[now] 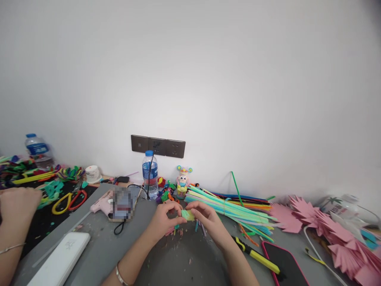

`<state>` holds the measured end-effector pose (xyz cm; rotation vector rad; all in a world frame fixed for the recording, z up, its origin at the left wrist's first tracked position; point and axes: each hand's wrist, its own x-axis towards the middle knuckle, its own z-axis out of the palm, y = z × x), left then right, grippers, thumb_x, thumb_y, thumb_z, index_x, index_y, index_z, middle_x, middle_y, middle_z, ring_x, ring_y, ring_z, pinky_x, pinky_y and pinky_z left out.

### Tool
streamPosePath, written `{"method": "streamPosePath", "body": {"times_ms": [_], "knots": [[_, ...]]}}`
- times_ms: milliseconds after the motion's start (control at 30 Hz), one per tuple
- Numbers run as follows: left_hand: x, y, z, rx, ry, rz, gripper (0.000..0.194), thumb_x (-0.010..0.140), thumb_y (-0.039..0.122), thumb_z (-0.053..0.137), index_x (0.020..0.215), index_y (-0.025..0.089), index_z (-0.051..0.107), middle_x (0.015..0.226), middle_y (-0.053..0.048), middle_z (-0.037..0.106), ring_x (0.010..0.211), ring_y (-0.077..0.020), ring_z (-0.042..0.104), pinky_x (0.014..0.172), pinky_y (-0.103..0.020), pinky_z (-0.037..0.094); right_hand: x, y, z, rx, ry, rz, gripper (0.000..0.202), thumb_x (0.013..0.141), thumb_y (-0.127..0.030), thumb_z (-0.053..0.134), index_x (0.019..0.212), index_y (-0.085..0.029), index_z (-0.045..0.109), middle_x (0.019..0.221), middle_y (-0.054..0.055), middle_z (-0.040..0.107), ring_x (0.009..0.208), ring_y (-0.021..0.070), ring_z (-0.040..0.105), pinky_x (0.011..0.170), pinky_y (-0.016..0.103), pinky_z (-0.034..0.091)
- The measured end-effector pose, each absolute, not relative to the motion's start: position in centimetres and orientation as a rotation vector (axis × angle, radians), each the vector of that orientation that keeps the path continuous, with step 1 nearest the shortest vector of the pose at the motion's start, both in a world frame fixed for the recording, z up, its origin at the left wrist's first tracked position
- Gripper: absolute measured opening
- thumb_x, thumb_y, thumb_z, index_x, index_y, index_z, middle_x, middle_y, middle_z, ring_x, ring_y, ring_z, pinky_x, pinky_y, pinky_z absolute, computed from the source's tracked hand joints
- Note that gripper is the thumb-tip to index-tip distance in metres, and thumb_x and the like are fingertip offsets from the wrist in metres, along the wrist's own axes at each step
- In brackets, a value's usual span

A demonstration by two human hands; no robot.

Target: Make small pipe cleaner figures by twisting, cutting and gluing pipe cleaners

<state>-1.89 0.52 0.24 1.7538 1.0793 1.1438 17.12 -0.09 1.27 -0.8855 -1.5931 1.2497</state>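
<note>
Between my two hands is a small folded piece of pale green and yellow fuzzy pipe cleaner (188,215), held above the grey table. My left hand (165,221) pinches its left side between thumb and fingers. On its right side, the fingers of my right hand (208,221) close around the yellow part. Short pink and blue pipe cleaner bits lie on the table, partly hidden behind my hands. Just beyond stands a small figure (182,182) with round eyes. A tied bundle of pastel pipe cleaners (229,208) lies to the right of it.
A bottle (150,174), pink glue gun (102,204) and white power bank (64,260) stand or lie leftward. Rightward are a yellow utility knife (258,256), a phone (285,264) and pink folded paper (339,234). Another person's hand (19,204) is near scissors (70,201).
</note>
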Motion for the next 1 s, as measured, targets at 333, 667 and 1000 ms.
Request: {"method": "streamPosePath", "body": {"times_ms": [333,667,1000], "knots": [[-2.2,0.3,0.5,1.85,1.032,1.061,0.021,0.068,0.03,0.079,0.063,0.019,0.062,0.084,-0.003,0.069,0.086,-0.0211,0.058,0.076,-0.028,0.041,17.0,0.1,1.0,-0.832,-1.633,1.27,0.027,0.084,-0.047,0.062,0.085,-0.021,0.068,0.098,0.008,0.064,0.096,0.0236,0.06,0.079,0.032,0.048],[-2.4,0.6,0.5,1.722,1.082,1.226,0.024,0.067,0.035,0.076,0.064,0.018,0.059,0.08,-0.002,0.065,0.068,-0.0153,0.049,0.065,-0.025,0.037,17.1,0.1,1.3,-0.907,-1.502,1.116,0.033,0.083,-0.053,0.061,0.09,-0.022,0.067,0.092,0.007,0.066,0.092,0.0247,0.061,0.08,0.034,0.049],[-2.6,1.0,0.2,1.523,1.036,1.357,0.028,0.07,0.037,0.075,0.088,0.018,0.065,0.07,0.002,0.055,0.064,-0.0127,0.044,0.061,-0.023,0.035,15.5,0.2,0.3,-0.817,-1.479,1.172,0.04,0.082,-0.052,0.063,0.109,-0.023,0.062,0.095,0.008,0.064,0.088,0.0239,0.062,0.076,0.035,0.053]]}}
